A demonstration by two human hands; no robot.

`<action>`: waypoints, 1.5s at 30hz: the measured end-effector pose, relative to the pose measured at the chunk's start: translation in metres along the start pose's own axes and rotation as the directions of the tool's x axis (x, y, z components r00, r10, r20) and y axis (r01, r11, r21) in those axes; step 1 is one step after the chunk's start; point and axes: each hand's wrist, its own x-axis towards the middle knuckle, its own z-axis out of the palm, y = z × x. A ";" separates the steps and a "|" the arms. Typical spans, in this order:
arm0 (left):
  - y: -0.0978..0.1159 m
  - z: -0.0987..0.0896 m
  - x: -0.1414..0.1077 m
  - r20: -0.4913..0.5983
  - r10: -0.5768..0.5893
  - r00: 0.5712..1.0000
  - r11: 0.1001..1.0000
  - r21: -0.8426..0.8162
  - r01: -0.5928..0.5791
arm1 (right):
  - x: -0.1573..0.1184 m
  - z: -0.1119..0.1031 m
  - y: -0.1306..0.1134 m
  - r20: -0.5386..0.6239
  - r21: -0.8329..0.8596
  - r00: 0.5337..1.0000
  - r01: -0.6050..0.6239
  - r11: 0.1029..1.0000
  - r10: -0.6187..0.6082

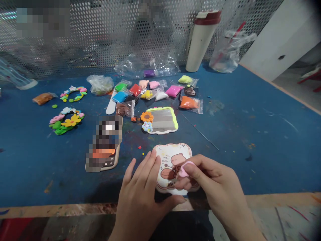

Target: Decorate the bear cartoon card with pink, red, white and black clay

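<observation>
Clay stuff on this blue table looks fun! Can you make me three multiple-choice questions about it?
1. What is the right hand holding?
A) pink clay
B) a paintbrush
C) scissors

2. How many clay flower rings lie on the blue table?
A) one
B) two
C) five

3. How does the white bottle stand?
A) on its side
B) upside down
C) upright

Answers:
1. A, the fingers pinch it above the bear-printed board.
2. B, one lies above the other at the table's left.
3. C, its base sits on the table and its red lid is on top.
</observation>
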 end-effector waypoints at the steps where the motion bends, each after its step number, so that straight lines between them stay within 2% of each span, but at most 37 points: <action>1: 0.000 0.000 0.000 0.004 -0.008 1.000 1.000 -0.004 0.008 | -0.001 0.000 0.000 -0.013 0.011 1.000 0.010 1.000 -0.010; 6: -0.001 -0.001 0.001 0.025 0.019 0.999 1.000 0.020 -0.020 | -0.003 -0.003 0.008 -0.150 0.094 0.986 0.090 0.991 -0.075; 9: -0.001 -0.002 0.002 0.032 0.028 0.999 0.999 0.031 -0.029 | -0.002 -0.005 0.014 -0.104 0.092 0.991 0.095 0.991 -0.085; 14: -0.001 -0.002 0.002 0.031 0.027 0.999 0.999 0.039 -0.028 | 0.005 -0.004 0.011 -0.088 0.003 0.984 0.157 0.988 -0.156; 17: 0.000 -0.001 0.000 0.035 0.006 0.999 0.999 0.032 -0.007 | 0.006 -0.001 0.003 -0.078 -0.062 0.987 0.137 0.989 -0.142; 20: 0.000 0.000 0.000 0.027 0.001 1.000 1.000 0.008 -0.001 | 0.006 0.002 0.000 -0.100 -0.213 0.986 0.112 0.971 -0.135; 23: 0.000 -0.001 -0.001 0.022 -0.001 1.000 1.000 -0.006 0.001 | 0.006 0.004 0.002 -0.141 -0.440 0.960 0.160 0.884 -0.244; 25: -0.001 -0.001 0.000 0.027 -0.003 1.000 1.000 -0.006 0.004 | 0.006 0.005 0.004 -0.123 -0.556 0.929 0.226 0.800 -0.348; 28: 0.000 -0.001 0.001 0.025 -0.004 1.000 1.000 -0.016 0.005 | 0.008 0.005 0.008 -0.038 -0.628 0.880 0.347 0.696 -0.474; 30: 0.000 -0.001 0.001 0.013 -0.016 1.000 0.999 -0.032 0.016 | 0.011 0.006 0.010 0.083 -0.651 0.847 0.445 0.616 -0.525; 32: 0.001 0.000 0.002 0.006 -0.022 1.000 0.999 -0.038 0.022 | 0.014 0.007 0.012 0.204 -0.693 0.799 0.526 0.493 -0.565; 34: 0.000 -0.001 0.002 0.014 -0.017 1.000 0.999 -0.028 0.017 | 0.017 0.010 0.014 0.233 -0.766 0.771 0.521 0.377 -0.593; 35: 0.000 -0.001 0.002 0.019 -0.011 1.000 1.000 -0.021 0.012 | 0.018 0.011 0.014 0.211 -0.803 0.773 0.486 0.345 -0.599; 38: 0.000 -0.001 0.001 0.023 0.004 1.000 1.000 -0.011 -0.003 | 0.018 0.014 0.012 0.137 -0.844 0.819 0.391 0.367 -0.557; 40: -0.001 -0.001 0.002 0.019 0.003 1.000 1.000 -0.016 -0.003 | 0.017 0.015 0.010 0.137 -0.827 0.844 0.385 0.409 -0.519; 45: -0.002 -0.002 0.003 0.025 0.029 0.999 1.000 -0.001 -0.029 | 0.019 0.018 0.012 0.045 -0.767 0.855 0.361 0.531 -0.517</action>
